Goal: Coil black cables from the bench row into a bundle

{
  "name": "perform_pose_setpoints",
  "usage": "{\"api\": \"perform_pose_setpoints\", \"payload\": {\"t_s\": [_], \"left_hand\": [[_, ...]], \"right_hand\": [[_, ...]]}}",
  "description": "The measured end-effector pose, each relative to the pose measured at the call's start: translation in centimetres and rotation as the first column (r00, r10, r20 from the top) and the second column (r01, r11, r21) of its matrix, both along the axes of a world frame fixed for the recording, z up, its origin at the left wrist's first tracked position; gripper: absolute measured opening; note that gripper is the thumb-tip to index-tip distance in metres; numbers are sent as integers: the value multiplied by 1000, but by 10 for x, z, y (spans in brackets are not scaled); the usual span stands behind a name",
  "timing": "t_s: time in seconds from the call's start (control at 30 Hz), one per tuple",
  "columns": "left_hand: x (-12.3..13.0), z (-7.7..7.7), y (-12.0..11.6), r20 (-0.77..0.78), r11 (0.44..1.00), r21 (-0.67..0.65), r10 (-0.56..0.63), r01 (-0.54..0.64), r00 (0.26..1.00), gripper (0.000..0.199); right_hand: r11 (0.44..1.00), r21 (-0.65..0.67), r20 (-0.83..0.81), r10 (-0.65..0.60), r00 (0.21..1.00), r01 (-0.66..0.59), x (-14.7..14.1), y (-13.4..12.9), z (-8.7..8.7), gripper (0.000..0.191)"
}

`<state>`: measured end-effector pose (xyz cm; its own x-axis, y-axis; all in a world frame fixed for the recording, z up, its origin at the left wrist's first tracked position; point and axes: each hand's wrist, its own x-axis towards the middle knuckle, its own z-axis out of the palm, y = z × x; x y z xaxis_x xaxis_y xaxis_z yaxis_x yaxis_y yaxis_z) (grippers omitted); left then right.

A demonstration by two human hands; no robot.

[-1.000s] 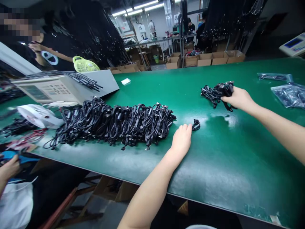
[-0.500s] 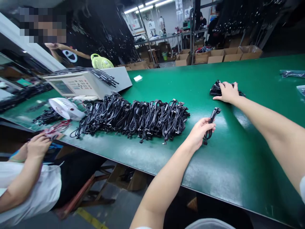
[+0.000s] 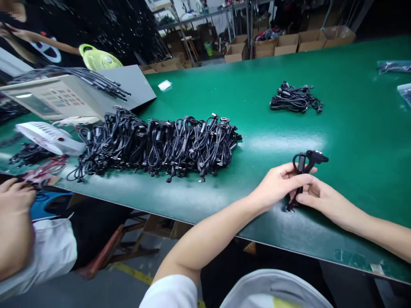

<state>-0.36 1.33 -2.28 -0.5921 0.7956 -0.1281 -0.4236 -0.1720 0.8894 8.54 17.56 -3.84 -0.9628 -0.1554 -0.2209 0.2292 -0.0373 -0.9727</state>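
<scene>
Both hands, the left hand [image 3: 278, 185] and right hand [image 3: 316, 197], pinch one short black cable [image 3: 303, 167] just above the green surface [image 3: 353, 141]. It looks light and floppy, probably best gripped near its stiffer connector ends.

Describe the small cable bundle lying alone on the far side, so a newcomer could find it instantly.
Start at the green table. A long cable pile runs along its near left edge. The small bundle lies to its right and farther back, past both hands, alone on bare green: a handful of black cables, far smaller than the pile and touched by nobody.
</scene>
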Motion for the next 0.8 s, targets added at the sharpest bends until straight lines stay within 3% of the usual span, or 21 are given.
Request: {"api": "perform_pose_setpoints", "payload": {"t_s": [0.1, 0.17, 0.3, 0.47, 0.67, 0.8], "left_hand": [[-5, -1, 1, 4, 996, 18, 88, -89, 996, 42], [-12, 0, 0, -1, 986, 23, 166, -166, 986, 38], [-19, 2, -1, -12, 985, 34, 170, -169, 985, 42], [-17, -2, 0, -10, 983, -7, 183, -183, 983, 44], [-11, -4, 3, 41, 973, 72, 217, -220, 975, 24], [-10, -2, 4, 37, 977, 78, 195, -197, 980, 24]], "right_hand": [[997, -11, -2, 71, 997, -71, -4, 8, 0, 33], [997, -14, 20, 72, 997, -71, -5, 11, -1, 30], [998, 10, 74, 68, 995, -69, -5, 11, -2, 40], [980, -27, 144, 198, 969, -197, -8, 10, 4, 54], [988, -117, 115, 115, 987, -102, -8, 7, 0, 45], [993, -111, 100, 58, 993, -47, -6, 4, -4, 43]]}}
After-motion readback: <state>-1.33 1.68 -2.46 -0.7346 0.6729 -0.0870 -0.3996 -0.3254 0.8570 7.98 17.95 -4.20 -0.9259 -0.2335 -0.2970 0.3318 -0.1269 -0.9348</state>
